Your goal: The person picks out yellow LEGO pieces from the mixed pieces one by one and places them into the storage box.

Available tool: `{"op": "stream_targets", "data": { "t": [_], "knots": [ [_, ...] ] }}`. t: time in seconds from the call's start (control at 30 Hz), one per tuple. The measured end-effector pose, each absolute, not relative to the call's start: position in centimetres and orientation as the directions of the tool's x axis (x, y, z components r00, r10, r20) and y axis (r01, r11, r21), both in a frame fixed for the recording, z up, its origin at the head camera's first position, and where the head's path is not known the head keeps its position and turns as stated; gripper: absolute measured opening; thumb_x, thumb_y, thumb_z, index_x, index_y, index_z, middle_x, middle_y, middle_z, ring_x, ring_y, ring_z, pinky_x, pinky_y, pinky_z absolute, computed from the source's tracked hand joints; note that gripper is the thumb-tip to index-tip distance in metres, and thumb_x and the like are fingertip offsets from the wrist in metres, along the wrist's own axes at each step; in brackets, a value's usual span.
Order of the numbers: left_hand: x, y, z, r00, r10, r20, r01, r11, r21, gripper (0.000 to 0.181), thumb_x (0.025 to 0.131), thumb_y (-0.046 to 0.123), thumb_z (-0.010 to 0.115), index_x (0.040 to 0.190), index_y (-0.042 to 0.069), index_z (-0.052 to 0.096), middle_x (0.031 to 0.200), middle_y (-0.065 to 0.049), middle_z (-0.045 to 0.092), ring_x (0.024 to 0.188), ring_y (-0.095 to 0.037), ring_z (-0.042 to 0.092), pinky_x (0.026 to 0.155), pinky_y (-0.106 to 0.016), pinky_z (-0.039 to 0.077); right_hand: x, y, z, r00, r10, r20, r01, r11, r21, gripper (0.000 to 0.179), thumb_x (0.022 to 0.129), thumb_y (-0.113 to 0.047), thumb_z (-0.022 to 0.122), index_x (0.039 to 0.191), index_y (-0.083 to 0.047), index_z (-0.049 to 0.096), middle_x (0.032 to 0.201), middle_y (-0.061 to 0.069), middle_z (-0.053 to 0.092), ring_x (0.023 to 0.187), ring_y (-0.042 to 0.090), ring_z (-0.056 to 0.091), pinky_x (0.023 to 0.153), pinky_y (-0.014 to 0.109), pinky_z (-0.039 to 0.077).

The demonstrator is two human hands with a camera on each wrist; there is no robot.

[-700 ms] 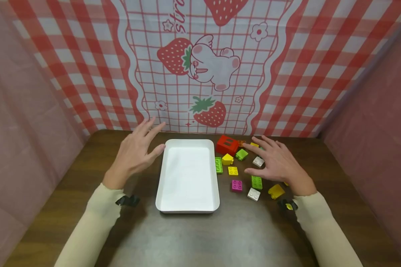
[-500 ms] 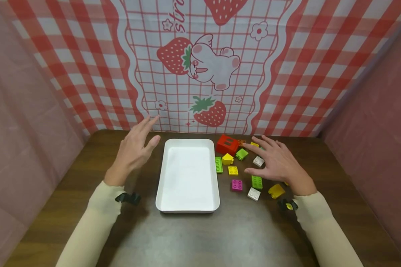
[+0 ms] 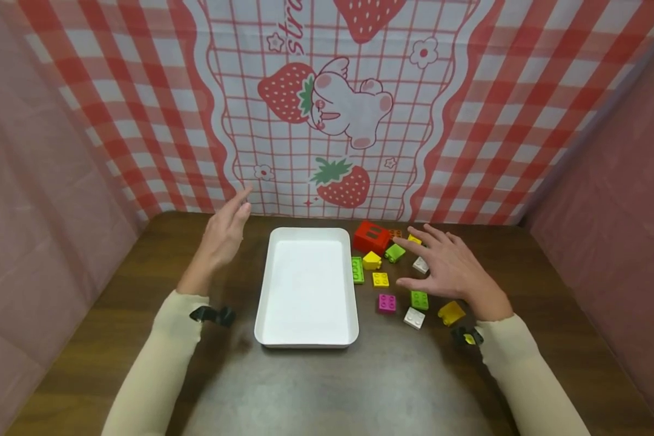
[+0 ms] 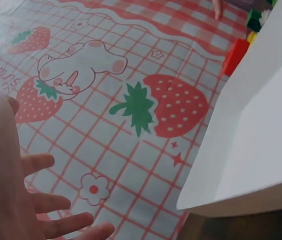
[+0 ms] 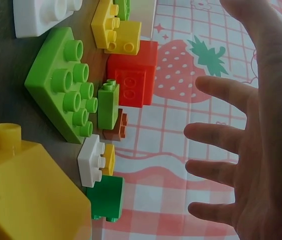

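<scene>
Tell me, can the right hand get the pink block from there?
Probably yes. The right hand is open and close by, holding nothing, and nothing covers the pink block. The nearest white block sits apart from it, so the way looks free.

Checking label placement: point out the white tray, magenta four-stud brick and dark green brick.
White tray (image 3: 307, 292): head view, bare inner floor.
Magenta four-stud brick (image 3: 387, 303): head view, studded top.
Dark green brick (image 5: 107, 195): right wrist view, smooth face.
</scene>
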State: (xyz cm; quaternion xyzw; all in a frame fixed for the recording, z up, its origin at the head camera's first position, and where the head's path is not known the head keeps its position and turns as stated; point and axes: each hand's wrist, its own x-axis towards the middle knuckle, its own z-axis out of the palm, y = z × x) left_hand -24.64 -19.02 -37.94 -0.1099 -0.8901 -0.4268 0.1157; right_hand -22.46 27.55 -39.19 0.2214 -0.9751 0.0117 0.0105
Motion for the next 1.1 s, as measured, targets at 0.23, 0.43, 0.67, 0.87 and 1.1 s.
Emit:
{"op": "stream_targets", "data": {
  "t": [0.23,0.43,0.67,0.87,1.1],
  "knots": [
    [-24.7,-18.5,-39.2,-0.976,0.09,0.198,0.213,0.574,0.79,0.062,0.123,0.047,0.032,0.177,0.016,0.039,0.179,-0.021,0.044,0.136,-0.048,0.065,0.097,-0.062,0.067,-22.3,27.4,-39.2,-0.902,-0.43,0.023,-0.431,0.902,-0.015,0.092,0.092,-0.072,0.072,0.172,-0.03,0.049,0.182,0.018,0.041,0.167,0.054,0.035,0.127,0.086,0.036],
    [-24.6,-18.6,-41.0,-0.987,0.084,0.14,0.163,0.555,0.816,0.065,0.123,0.051,0.03,0.177,0.016,0.039,0.172,-0.025,0.049,0.145,-0.047,0.059,0.093,-0.06,0.069,-22.3,27.1,-39.4,-0.897,-0.442,0.02,-0.443,0.897,-0.009,0.092,0.093,-0.072,0.072,0.171,-0.03,0.049,0.182,0.018,0.043,0.166,0.054,0.036,0.127,0.085,0.036],
    [-24.7,-18.7,-42.0,-0.995,0.094,0.032,0.078,0.533,0.842,0.068,0.122,0.056,0.026,0.178,0.019,0.034,0.18,-0.022,0.041,0.15,-0.048,0.058,0.092,-0.055,0.071,-22.4,27.2,-39.6,-0.894,-0.448,0.027,-0.448,0.894,0.003,0.092,0.092,-0.072,0.072,0.171,-0.029,0.05,0.181,0.018,0.043,0.166,0.054,0.037,0.127,0.086,0.036],
    [-25.1,-18.3,-42.3,-0.984,0.162,-0.081,0.008,0.484,0.875,0.068,0.122,0.055,0.024,0.182,0.02,0.024,0.189,-0.018,0.025,0.159,-0.051,0.049,0.1,-0.06,0.069,-22.4,27.3,-39.4,-0.9,-0.434,0.024,-0.435,0.901,0.004,0.092,0.093,-0.073,0.071,0.171,-0.03,0.049,0.182,0.018,0.042,0.166,0.054,0.036,0.127,0.086,0.036],
    [-25.0,-17.9,-42.8,-0.976,0.171,-0.137,-0.055,0.415,0.908,0.069,0.122,0.055,0.024,0.182,0.022,0.02,0.191,-0.015,0.016,0.162,-0.053,0.044,0.102,-0.062,0.068,-22.4,27.5,-39.2,-0.902,-0.431,0.038,-0.431,0.902,0.004,0.091,0.093,-0.071,0.071,0.171,-0.03,0.049,0.181,0.019,0.043,0.166,0.054,0.036,0.127,0.085,0.036]
  ]
}}
